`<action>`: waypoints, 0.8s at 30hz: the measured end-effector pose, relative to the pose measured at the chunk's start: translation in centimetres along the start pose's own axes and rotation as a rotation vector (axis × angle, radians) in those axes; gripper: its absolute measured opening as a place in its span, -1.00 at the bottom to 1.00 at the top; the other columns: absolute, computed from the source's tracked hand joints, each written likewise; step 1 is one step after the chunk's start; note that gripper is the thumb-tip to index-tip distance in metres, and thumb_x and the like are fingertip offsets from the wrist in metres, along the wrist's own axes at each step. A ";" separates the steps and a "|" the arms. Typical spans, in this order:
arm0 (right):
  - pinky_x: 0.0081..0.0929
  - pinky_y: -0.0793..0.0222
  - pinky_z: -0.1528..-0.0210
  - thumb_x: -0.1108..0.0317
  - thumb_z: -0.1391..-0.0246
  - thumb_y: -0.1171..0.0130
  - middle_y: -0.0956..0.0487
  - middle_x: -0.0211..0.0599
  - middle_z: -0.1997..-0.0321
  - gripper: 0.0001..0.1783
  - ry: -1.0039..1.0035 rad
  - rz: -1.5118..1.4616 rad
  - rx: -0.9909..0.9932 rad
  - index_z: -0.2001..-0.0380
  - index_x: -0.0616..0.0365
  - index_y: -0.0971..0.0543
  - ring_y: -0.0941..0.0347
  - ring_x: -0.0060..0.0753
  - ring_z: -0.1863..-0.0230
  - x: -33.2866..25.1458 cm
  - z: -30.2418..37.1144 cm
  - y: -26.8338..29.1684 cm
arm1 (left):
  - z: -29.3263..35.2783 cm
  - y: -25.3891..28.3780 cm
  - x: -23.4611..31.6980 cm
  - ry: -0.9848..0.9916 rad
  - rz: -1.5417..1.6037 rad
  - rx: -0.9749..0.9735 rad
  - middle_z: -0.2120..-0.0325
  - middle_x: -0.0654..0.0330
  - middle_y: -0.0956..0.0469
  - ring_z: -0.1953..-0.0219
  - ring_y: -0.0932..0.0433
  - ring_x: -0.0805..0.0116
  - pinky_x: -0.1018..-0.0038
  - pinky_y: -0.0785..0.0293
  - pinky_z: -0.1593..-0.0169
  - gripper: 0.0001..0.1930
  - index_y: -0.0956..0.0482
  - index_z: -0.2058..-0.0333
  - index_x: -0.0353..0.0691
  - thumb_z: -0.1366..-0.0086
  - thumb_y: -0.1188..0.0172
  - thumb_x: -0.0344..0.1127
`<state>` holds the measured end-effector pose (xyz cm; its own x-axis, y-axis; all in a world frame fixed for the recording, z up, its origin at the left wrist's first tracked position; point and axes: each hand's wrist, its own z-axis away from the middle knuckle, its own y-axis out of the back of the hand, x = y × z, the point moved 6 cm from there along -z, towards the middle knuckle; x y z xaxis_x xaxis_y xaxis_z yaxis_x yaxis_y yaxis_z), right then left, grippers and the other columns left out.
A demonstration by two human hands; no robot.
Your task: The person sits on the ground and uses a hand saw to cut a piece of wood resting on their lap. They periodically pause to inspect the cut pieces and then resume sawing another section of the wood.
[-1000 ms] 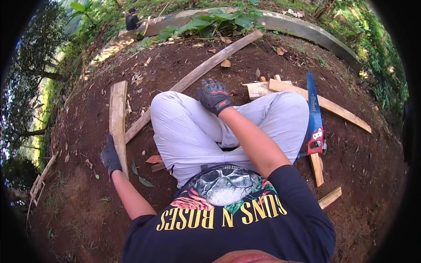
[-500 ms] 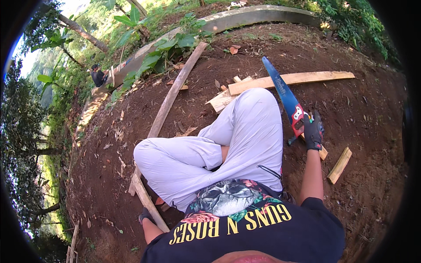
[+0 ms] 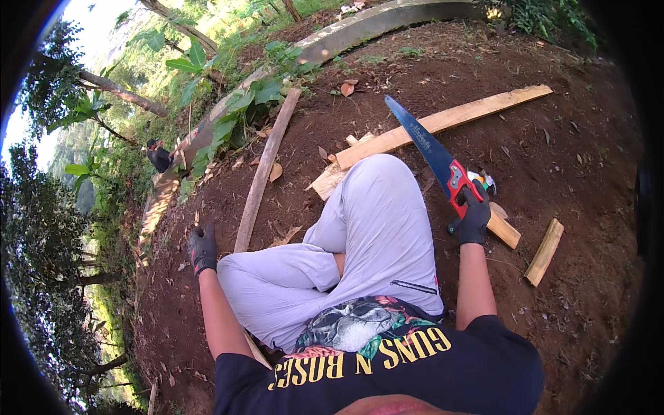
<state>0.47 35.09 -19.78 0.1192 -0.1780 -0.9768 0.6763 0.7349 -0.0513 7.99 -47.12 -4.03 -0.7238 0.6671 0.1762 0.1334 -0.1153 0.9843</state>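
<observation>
My right hand (image 3: 474,220), in a dark glove, is closed round the red handle of a handsaw (image 3: 430,146). The saw's blue blade slants away to the far left, with its tip over a long light plank (image 3: 477,111). Out past my left knee is my gloved left hand (image 3: 203,247), empty, with its fingers apart above the soil. Close to it, a long weathered board (image 3: 268,169) runs away from my knee. Just right of the saw handle lies a small white and orange object (image 3: 483,181), partly hidden by my hand.
Two short wood offcuts, a nearer one (image 3: 503,229) and another (image 3: 545,252), lie on the soil at right. Under the long plank's left end is a pale wood piece (image 3: 328,181). A low concrete edge (image 3: 387,24) curves behind; another person (image 3: 160,156) sits far left.
My left hand has come forward from beside my hip to beyond my left knee. My right hand has closed on the handsaw's handle, and the saw has shifted. The view has turned slightly.
</observation>
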 end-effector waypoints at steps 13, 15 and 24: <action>-0.24 -0.60 -0.25 0.47 -0.34 -0.33 -0.71 -0.04 -0.27 -0.46 0.335 0.483 -0.516 -0.37 0.12 -0.59 -0.70 -0.13 -0.22 -14.5 4.2 -9.1 | 13.1 -22.5 48.9 -1.305 0.180 -0.402 -0.46 -0.12 -0.39 -0.49 -0.38 -0.14 -0.04 -0.26 -0.55 -0.02 -0.37 -0.48 -0.18 -0.31 -0.35 0.41; -0.23 -0.60 -0.27 0.46 -0.33 -0.34 -0.71 -0.02 -0.29 -0.48 0.446 0.539 -0.487 -0.35 0.12 -0.62 -0.69 -0.10 -0.26 -15.3 4.6 -10.3 | 12.3 -25.9 48.7 -1.269 0.146 -0.385 -0.50 -0.12 -0.35 -0.52 -0.36 -0.12 -0.01 -0.26 -0.57 0.06 -0.34 -0.51 -0.16 -0.25 -0.36 0.46; -0.24 -0.59 -0.28 0.36 -0.39 -0.35 -0.71 0.02 -0.28 -0.51 0.351 0.631 -0.409 -0.33 0.20 -0.62 -0.68 -0.13 -0.27 -12.0 0.2 -14.6 | 15.6 -25.4 50.5 -1.237 0.051 -0.458 -0.53 -0.03 -0.34 -0.47 -0.47 -0.07 -0.05 -0.40 -0.49 -0.03 -0.39 -0.51 -0.04 -0.27 -0.39 0.38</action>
<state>-10.76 26.37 -7.23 0.1076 0.5121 -0.8521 0.2330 0.8202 0.5224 -21.34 1.00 -20.27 0.4006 0.8540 0.3321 -0.2750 -0.2337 0.9326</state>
